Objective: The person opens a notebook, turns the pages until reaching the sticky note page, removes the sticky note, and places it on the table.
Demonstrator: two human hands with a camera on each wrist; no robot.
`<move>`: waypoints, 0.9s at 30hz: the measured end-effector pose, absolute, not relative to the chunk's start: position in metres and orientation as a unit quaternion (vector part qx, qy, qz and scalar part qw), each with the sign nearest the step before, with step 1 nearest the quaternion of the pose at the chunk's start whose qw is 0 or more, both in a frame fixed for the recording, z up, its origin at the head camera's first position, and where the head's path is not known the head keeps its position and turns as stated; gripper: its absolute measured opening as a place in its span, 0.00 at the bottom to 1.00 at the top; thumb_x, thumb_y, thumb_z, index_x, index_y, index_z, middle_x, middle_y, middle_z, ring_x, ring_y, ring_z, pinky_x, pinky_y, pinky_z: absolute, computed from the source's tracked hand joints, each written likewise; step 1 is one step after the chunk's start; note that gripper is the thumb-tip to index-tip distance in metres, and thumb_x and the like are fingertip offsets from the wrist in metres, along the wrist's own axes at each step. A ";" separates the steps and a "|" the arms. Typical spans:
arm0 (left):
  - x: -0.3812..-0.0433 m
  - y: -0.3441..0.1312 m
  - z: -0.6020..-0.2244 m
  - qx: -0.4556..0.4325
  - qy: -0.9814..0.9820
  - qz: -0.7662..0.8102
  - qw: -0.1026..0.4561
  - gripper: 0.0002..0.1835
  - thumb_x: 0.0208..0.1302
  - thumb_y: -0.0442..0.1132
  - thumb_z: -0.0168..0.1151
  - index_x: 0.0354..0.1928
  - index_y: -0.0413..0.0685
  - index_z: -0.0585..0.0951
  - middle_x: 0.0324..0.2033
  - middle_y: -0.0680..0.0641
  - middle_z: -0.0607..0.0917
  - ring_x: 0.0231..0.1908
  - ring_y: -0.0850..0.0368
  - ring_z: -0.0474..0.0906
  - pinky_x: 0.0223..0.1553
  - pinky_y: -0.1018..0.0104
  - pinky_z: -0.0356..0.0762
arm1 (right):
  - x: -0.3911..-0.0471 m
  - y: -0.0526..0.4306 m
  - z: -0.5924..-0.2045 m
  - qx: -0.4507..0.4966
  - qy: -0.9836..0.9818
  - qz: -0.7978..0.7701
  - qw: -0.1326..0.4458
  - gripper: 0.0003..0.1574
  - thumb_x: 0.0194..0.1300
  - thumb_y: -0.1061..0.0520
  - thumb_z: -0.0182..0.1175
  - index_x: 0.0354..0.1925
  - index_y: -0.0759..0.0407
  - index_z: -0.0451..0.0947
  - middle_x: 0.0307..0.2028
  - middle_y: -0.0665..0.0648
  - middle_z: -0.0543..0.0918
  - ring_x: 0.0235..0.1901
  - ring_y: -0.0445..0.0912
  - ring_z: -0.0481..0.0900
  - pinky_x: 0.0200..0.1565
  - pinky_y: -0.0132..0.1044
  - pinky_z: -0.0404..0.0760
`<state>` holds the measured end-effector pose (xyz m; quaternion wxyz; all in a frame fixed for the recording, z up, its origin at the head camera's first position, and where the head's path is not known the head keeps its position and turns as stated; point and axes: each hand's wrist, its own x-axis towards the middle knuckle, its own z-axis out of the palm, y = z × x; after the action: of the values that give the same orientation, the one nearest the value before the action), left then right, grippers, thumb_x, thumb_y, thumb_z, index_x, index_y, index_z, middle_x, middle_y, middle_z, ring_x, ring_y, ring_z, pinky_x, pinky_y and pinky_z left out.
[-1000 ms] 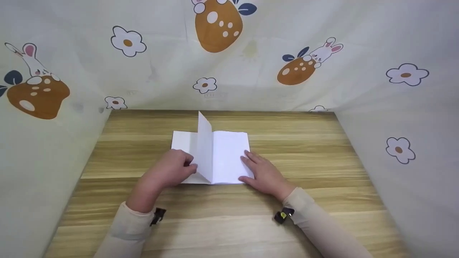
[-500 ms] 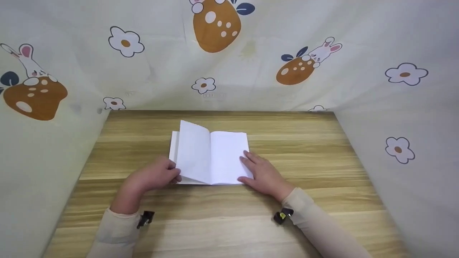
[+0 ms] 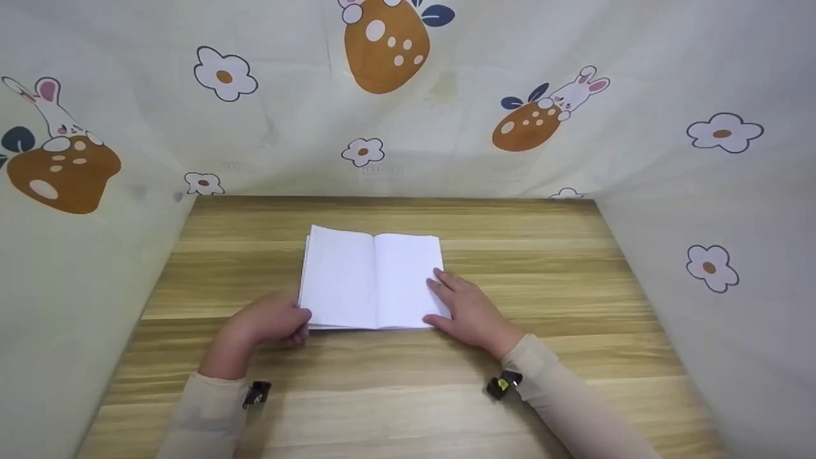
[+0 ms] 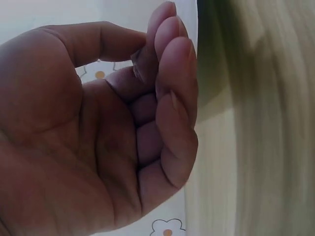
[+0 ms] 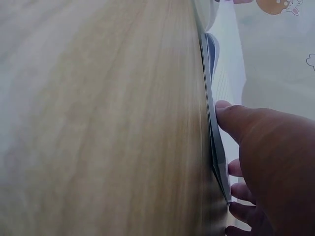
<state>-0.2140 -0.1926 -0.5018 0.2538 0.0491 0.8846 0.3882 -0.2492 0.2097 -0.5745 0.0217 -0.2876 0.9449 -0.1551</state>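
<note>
A notebook [image 3: 408, 274] lies spread on the wooden table, white pages facing up on both sides. At its lower left corner my left hand [image 3: 271, 319] pinches the left page [image 3: 338, 280] between thumb and curled fingers; that page's top edge sits slightly raised above the sheets beneath. In the left wrist view, the thumb and index finger of my left hand [image 4: 103, 128] meet beside white paper. My right hand [image 3: 475, 312] rests on the right page's outer edge with fingers extended. The right wrist view shows the right thumb [image 5: 229, 115] on the page edge above the dark cover [image 5: 211, 113].
Wood-grain table [image 3: 395, 395] surrounds the notebook. Pale curtains [image 3: 287, 127] printed with rabbits and flowers stand at the back and both sides. Small black devices sit on the left wrist [image 3: 257, 394] and right wrist [image 3: 503, 384].
My left hand has swung the upright page leftward and down until it lies nearly flat over the left side. The right hand has stayed in place.
</note>
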 end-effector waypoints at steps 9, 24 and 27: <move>-0.214 -0.187 -0.511 0.029 0.930 0.293 0.222 0.19 0.71 0.44 0.61 0.22 0.45 0.87 0.19 0.48 0.87 0.21 0.54 0.80 0.29 0.61 0.74 | -0.249 0.210 -0.575 -0.288 0.944 -0.163 0.016 0.51 0.79 0.30 0.63 0.84 0.59 0.67 0.84 0.64 0.63 0.82 0.63 0.63 0.78 0.63 0.66; -0.226 -0.137 -0.509 0.129 0.975 0.179 0.021 0.16 0.70 0.46 0.76 0.42 0.42 0.82 0.37 0.45 0.79 0.38 0.47 0.77 0.41 0.48 0.83 | -0.251 0.209 -0.575 -0.297 0.940 -0.166 0.011 0.50 0.78 0.32 0.66 0.82 0.62 0.70 0.82 0.67 0.66 0.81 0.64 0.66 0.76 0.66 0.69; -0.234 -0.121 -0.514 0.194 0.962 0.191 0.018 0.22 0.71 0.48 0.76 0.58 0.42 0.83 0.53 0.42 0.81 0.54 0.44 0.78 0.59 0.45 0.81 | -0.251 0.209 -0.574 -0.292 0.942 -0.163 0.018 0.51 0.78 0.32 0.65 0.83 0.60 0.69 0.83 0.65 0.65 0.81 0.63 0.65 0.76 0.65 0.69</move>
<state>-0.2342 -0.1206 -0.5139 0.0179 0.1942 0.9620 0.1912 -0.2505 0.2089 -0.5745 0.0182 -0.2919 0.9423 -0.1628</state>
